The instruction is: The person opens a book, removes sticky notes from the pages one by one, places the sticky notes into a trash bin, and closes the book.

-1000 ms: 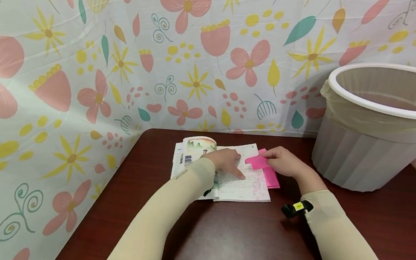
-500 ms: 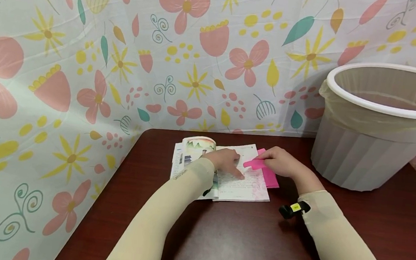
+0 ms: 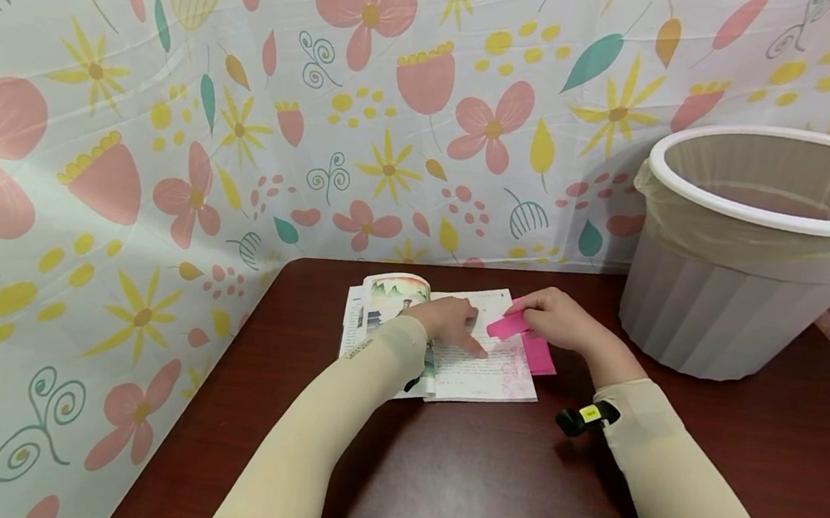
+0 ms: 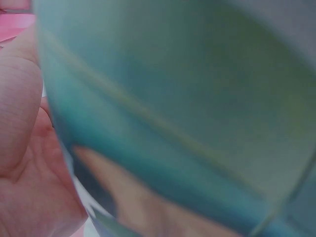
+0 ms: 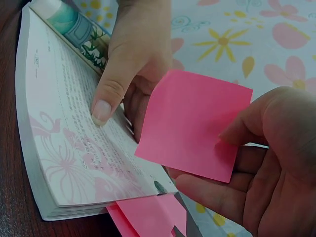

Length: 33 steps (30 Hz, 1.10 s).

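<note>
An open book lies on the table, and my left hand rests on its right page with the thumb extended. One illustrated left page curls up; in the left wrist view this page, blurred, covers most of the frame. My right hand pinches a square pink sticky note between thumb and fingers. In the head view the note is held above the page's right side, apart from the paper as far as I can tell. More pink sticky notes stick out from under the book's right edge.
A grey waste bin with a white rim and plastic liner stands on the table at the right. Floral cloth hangs behind and along the left side. The dark wooden table extends towards me.
My right hand has shifted slightly and tilted the pink sticky note, so it shows narrower than a second ago. The left hand and the book have stayed in place.
</note>
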{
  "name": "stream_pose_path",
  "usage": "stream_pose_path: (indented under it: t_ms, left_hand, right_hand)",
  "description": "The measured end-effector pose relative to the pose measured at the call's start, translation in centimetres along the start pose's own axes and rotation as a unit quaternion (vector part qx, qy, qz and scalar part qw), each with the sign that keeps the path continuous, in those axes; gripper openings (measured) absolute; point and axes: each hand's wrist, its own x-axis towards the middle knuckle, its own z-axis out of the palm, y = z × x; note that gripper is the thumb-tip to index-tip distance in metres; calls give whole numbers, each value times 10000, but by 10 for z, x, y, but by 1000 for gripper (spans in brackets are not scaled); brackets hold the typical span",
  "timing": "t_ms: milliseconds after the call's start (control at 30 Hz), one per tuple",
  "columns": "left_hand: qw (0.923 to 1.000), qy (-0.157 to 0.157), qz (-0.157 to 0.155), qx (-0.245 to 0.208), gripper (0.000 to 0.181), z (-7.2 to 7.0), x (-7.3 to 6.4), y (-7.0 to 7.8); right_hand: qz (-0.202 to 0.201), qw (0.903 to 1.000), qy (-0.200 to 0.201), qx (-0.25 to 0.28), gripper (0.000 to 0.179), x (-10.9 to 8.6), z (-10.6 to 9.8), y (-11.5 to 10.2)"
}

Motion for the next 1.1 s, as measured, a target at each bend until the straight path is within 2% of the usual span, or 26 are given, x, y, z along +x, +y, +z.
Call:
stream_pose_path:
  t_ms: [233,533,900,1100]
  left_hand:
    - [10000,25,18,-12,91,1,2,-1]
    - [10000,41,12,-80,91,2,0,-1]
    - [9997,106,-33,-214,96,3,-2,-1]
    - [9995,115,-45,-286,97,2,-4,0]
  right_hand:
    - [199,9964,34,826,36,-4,-1,-5]
    - [88,9940,-12,1091,35,-6,-3,-9]
    - [-410,9895,252,1365,27,-16,-11,-26]
    - [-1070,9799,707,1531,23,-27,-18,-45]
